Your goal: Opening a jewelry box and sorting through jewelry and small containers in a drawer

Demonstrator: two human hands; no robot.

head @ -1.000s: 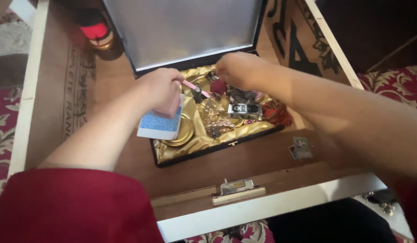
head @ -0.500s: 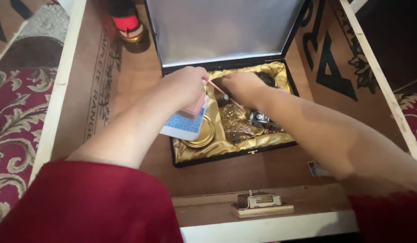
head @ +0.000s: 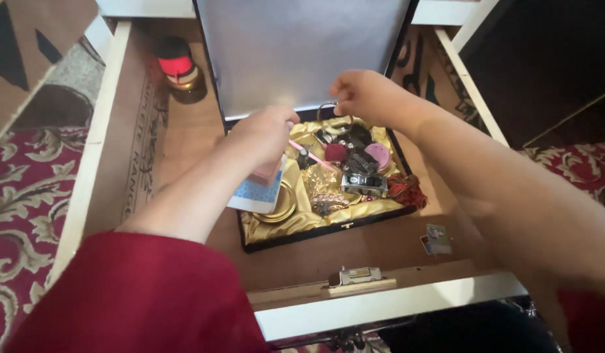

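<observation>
Black case (head: 328, 233) open, gold satin, trinkets (head: 355, 163), bangles (head: 281, 204)

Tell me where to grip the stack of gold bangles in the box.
Take the gold bangles by their outer rim, coming from above at the front-left. They lie flat on the gold satin lining, and the left hand with its blue-and-white box covers their far edge.

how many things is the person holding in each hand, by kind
Left hand:
pink stick: 1
pink box: 1
blue-patterned box: 1
Right hand:
thin metal ring: 1, though the grip on it is partly hidden
Total: 4
</observation>
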